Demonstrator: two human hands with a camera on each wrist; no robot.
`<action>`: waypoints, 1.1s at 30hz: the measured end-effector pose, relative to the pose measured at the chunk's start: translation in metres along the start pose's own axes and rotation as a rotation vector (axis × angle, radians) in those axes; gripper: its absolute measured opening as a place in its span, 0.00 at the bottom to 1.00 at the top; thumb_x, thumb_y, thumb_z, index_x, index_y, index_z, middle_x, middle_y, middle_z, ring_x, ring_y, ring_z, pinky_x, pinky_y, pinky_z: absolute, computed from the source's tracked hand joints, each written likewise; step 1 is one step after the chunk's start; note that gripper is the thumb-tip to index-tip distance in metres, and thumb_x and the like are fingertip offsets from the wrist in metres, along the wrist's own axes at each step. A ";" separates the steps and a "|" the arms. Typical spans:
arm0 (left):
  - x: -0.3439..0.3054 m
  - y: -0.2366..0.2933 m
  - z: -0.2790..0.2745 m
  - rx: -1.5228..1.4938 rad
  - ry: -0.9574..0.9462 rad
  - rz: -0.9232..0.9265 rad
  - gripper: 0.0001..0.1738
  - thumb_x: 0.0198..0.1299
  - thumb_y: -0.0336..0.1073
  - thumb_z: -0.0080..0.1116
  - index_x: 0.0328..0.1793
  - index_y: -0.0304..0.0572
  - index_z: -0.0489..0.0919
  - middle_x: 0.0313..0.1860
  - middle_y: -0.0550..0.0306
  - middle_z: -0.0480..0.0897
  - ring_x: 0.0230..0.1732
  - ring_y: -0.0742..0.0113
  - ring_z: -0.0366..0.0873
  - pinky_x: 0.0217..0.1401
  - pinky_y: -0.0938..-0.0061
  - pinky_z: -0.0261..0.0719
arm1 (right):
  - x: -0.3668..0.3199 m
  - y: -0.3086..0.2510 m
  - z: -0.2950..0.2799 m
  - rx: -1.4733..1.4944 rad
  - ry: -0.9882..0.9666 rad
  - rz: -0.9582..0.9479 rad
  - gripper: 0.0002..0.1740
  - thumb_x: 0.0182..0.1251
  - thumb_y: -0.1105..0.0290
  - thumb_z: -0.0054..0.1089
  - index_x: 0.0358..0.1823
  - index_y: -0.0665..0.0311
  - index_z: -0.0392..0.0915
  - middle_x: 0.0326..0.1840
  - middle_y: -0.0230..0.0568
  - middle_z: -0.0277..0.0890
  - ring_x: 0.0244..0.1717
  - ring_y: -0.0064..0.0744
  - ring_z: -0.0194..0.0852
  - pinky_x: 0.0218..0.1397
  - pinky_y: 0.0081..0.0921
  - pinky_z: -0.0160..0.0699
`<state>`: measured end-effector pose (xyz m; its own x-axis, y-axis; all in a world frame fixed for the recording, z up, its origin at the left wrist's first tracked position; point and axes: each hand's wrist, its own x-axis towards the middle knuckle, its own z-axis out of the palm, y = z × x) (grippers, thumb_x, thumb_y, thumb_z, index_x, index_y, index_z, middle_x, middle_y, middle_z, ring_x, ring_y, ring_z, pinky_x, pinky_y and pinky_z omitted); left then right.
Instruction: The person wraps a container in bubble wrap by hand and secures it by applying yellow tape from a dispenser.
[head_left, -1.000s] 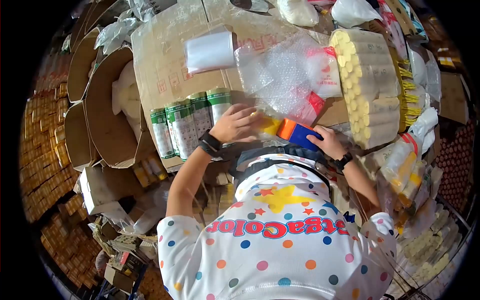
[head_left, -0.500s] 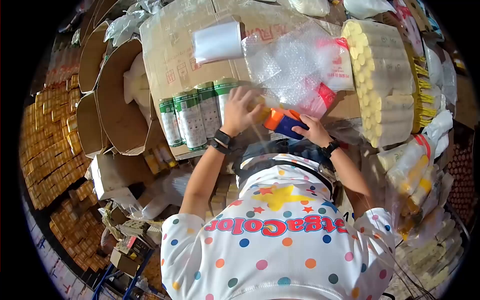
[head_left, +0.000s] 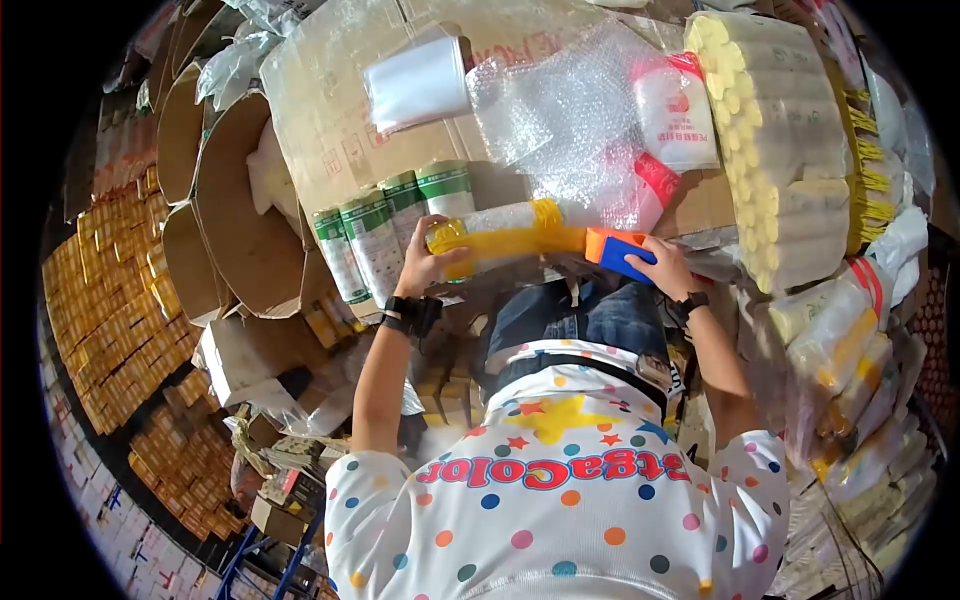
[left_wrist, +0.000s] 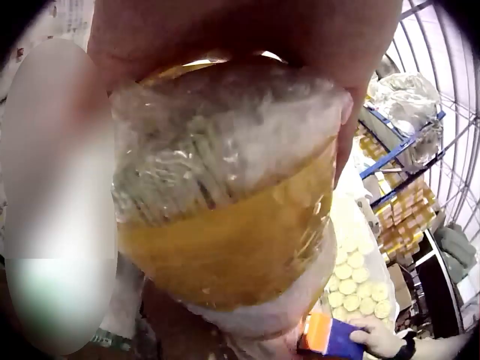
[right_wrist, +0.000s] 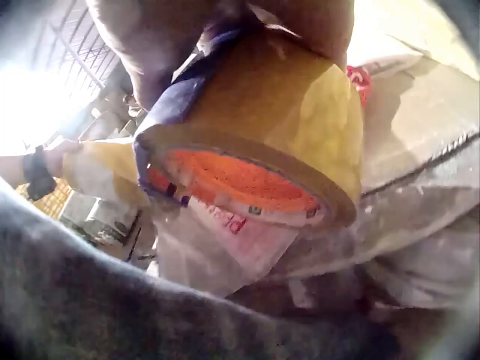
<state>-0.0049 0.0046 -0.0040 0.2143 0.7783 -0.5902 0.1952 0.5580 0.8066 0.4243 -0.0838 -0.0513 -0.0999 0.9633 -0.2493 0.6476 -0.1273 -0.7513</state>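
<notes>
My left hand grips one end of a bubble-wrapped cylindrical package, banded with yellow packing tape. Seen from the left wrist, clear wrap and a wide tape band cover the package. My right hand holds a blue and orange tape dispenser just right of the package. A yellow tape strip runs along the package and reaches the dispenser. In the right wrist view, the dispenser carries a thick roll of yellowish tape on an orange core. Fingers hide its upper side.
Several green-and-white cans stand left on the cardboard. Behind the package lie bubble wrap and a stack of clear bags. Bundled cream-coloured tubes rise at right. Open cartons flank the left side.
My left hand moved from over the package to its left end, and the package now shows lengthwise. My right hand drew the dispenser to the right, with tape stretched out from it.
</notes>
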 end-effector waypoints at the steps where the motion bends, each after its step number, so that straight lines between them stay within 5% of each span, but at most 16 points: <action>1: -0.001 0.000 0.000 0.037 -0.005 0.034 0.37 0.47 0.31 0.77 0.62 0.41 0.68 0.51 0.54 0.73 0.50 0.65 0.78 0.53 0.73 0.80 | 0.003 0.000 -0.011 -0.046 -0.008 -0.067 0.20 0.60 0.55 0.69 0.35 0.67 0.78 0.32 0.50 0.80 0.35 0.52 0.78 0.40 0.39 0.76; 6: -0.001 -0.008 -0.009 0.368 0.018 0.172 0.36 0.43 0.38 0.79 0.59 0.41 0.73 0.55 0.53 0.69 0.61 0.58 0.69 0.65 0.68 0.70 | 0.014 -0.014 -0.097 -0.044 -0.018 0.029 0.19 0.57 0.57 0.71 0.32 0.67 0.78 0.32 0.47 0.79 0.33 0.46 0.75 0.40 0.34 0.74; 10: -0.003 -0.015 -0.011 0.213 0.032 0.088 0.37 0.43 0.40 0.79 0.60 0.42 0.74 0.56 0.54 0.69 0.63 0.56 0.67 0.68 0.66 0.65 | 0.034 -0.003 -0.107 -0.163 0.008 -0.125 0.16 0.55 0.60 0.73 0.35 0.65 0.81 0.31 0.43 0.78 0.33 0.43 0.73 0.39 0.35 0.74; 12: -0.004 -0.023 -0.015 0.297 0.075 0.140 0.38 0.42 0.42 0.80 0.60 0.41 0.75 0.58 0.53 0.69 0.63 0.56 0.67 0.67 0.67 0.67 | 0.035 -0.009 -0.121 -0.133 0.006 -0.026 0.15 0.54 0.63 0.73 0.33 0.66 0.80 0.30 0.41 0.78 0.33 0.43 0.72 0.38 0.34 0.74; 15: -0.013 -0.011 -0.005 0.353 0.113 0.184 0.33 0.45 0.43 0.79 0.58 0.45 0.78 0.59 0.52 0.69 0.65 0.55 0.66 0.69 0.63 0.67 | 0.035 -0.041 -0.153 -0.171 0.057 -0.236 0.16 0.47 0.68 0.76 0.26 0.64 0.73 0.26 0.42 0.73 0.31 0.44 0.71 0.36 0.34 0.70; 18: -0.015 0.004 -0.002 0.911 0.065 0.421 0.24 0.49 0.39 0.73 0.55 0.54 0.82 0.59 0.56 0.71 0.66 0.53 0.64 0.69 0.57 0.65 | 0.038 -0.089 -0.180 -0.237 0.080 -0.413 0.18 0.44 0.68 0.77 0.25 0.64 0.72 0.24 0.42 0.70 0.29 0.45 0.69 0.36 0.35 0.68; 25: 0.006 0.029 0.002 0.929 -0.195 0.429 0.10 0.50 0.30 0.63 0.40 0.46 0.81 0.50 0.58 0.76 0.57 0.53 0.71 0.65 0.59 0.67 | 0.045 -0.139 -0.205 -0.271 0.050 -0.615 0.20 0.44 0.66 0.78 0.25 0.64 0.71 0.22 0.40 0.66 0.24 0.45 0.65 0.35 0.35 0.65; 33: 0.027 0.041 -0.002 0.896 -0.327 0.306 0.12 0.55 0.29 0.66 0.45 0.41 0.80 0.42 0.54 0.79 0.50 0.52 0.71 0.55 0.66 0.77 | 0.050 -0.138 -0.212 -0.325 0.043 -0.483 0.20 0.45 0.66 0.78 0.27 0.66 0.70 0.24 0.40 0.68 0.27 0.44 0.66 0.37 0.34 0.64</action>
<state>0.0073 0.0492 0.0128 0.6024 0.6594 -0.4498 0.7078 -0.1809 0.6828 0.4899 0.0318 0.1698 -0.4152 0.9037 0.1049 0.7352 0.4012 -0.5464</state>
